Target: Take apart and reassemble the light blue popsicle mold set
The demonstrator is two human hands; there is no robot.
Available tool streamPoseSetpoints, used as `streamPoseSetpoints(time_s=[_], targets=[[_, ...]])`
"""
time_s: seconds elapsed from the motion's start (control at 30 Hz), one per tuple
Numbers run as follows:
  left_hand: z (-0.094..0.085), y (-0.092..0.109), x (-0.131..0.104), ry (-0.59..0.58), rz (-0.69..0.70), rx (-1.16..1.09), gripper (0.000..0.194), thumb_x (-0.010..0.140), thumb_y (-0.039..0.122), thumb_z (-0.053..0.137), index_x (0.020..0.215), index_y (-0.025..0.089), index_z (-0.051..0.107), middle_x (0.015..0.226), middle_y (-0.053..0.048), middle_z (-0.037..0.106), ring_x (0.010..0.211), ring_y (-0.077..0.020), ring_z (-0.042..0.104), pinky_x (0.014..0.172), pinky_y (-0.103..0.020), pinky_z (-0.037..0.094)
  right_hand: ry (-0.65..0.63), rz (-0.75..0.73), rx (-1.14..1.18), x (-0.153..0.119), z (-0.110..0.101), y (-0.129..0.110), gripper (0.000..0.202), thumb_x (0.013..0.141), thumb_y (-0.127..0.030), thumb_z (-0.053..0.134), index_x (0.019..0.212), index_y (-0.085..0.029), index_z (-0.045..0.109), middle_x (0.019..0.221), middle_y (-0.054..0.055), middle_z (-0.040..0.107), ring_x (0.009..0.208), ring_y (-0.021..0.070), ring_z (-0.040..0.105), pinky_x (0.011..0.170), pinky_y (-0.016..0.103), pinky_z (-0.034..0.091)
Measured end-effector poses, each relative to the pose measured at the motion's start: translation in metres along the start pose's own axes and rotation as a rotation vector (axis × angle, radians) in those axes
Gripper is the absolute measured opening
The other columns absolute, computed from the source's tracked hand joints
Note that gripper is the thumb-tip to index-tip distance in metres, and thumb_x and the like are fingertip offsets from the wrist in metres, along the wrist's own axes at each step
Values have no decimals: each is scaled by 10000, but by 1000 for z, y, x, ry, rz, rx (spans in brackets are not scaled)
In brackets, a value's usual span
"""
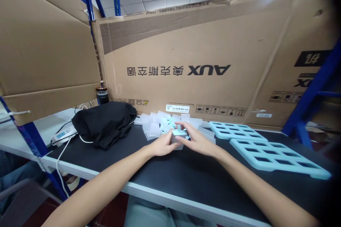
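Note:
Near the middle of the black table top, both hands meet around a small translucent box with a light-blue lid [179,133]. My left hand [163,144] is closed on its left side, thumb against the front. On the right side my right hand [199,141] grips it too, with the thumb at the front and a finger curled over the small knob on the lid. Just behind the hands lies a loose heap of translucent white plastic boxes [152,131]. Some small light-blue pieces show among them, partly hidden by my fingers.
Two light-blue grid frames [279,156] with square openings lie at the right. To the left are a black cloth [105,124], a white power strip [63,135] with cables, and a dark jar [102,95]. Cardboard panels [173,49] wall the back and left; blue posts [317,78] stand at the sides.

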State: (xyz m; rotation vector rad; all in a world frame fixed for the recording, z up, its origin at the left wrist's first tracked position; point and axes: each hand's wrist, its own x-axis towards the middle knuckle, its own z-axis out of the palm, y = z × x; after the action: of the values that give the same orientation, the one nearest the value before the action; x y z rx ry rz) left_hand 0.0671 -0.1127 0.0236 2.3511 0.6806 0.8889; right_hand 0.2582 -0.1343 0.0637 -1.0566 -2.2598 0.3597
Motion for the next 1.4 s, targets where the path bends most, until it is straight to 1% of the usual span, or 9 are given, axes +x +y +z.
streamPoseSetpoints(time_s=[0.13,0.27,0.4,0.53,0.7,0.83,1.07,1.23,1.4], targets=[[2,-1,0,70,13,59,250,855,288,542,1070,170,496,933,-47,614,769,-171,586,712,-302,487,132,30,-123,0,18,-4,469,826,-531,516,1170,-220,441,1201,118,518,1154,276,472,959,458,398],[-2,6,3,226,111,49,241,834,318,587,1018,177,521,1115,-91,563,931,-190,581,678,-268,514,236,148,-72,5,16,-14,484,794,-587,521,1089,-208,466,983,86,606,858,231,593,747,381,481],[-31,6,9,402,177,127,280,869,347,552,1102,194,526,1244,-109,511,1122,-222,522,813,-320,515,387,284,-98,16,-28,-2,581,685,-641,614,1059,-203,535,750,25,624,666,196,591,633,317,459],[-77,-34,11,729,-43,419,203,917,268,427,1022,195,585,1158,-83,582,1133,-219,511,994,-390,411,600,394,-325,20,-89,54,611,711,-624,587,1127,-176,562,849,77,661,814,252,620,747,347,450],[-105,-105,-6,545,-461,557,349,816,98,390,1063,173,625,1161,-63,627,1118,-215,543,1014,-355,399,506,617,-521,6,-117,144,521,816,-520,475,1142,-119,545,982,160,657,964,305,600,821,366,427],[-106,-125,-16,383,-555,631,494,700,43,423,1141,144,620,1226,-81,608,1170,-237,523,1026,-330,382,445,679,-572,-3,-107,187,516,842,-518,431,1138,-108,532,1026,178,640,1004,307,586,833,363,422],[-104,-128,-14,340,-540,678,349,785,182,459,1054,173,680,1176,-68,643,1150,-237,530,1028,-334,361,433,683,-617,-3,-90,199,570,824,-555,451,1170,-102,459,1095,212,597,1032,329,564,795,378,427],[-101,-135,-15,342,-531,687,299,810,261,494,1041,192,672,1220,-68,609,1184,-252,495,1049,-394,326,376,815,-535,-7,-83,198,690,812,-553,461,1252,-40,319,1107,259,580,977,337,589,739,363,435],[-97,-133,-16,338,-529,626,307,834,272,471,1079,188,635,1187,-72,604,1122,-216,544,1017,-332,377,274,691,-704,-8,-77,199,673,837,-486,432,1294,-18,274,1137,277,553,1016,347,565,833,402,404]])
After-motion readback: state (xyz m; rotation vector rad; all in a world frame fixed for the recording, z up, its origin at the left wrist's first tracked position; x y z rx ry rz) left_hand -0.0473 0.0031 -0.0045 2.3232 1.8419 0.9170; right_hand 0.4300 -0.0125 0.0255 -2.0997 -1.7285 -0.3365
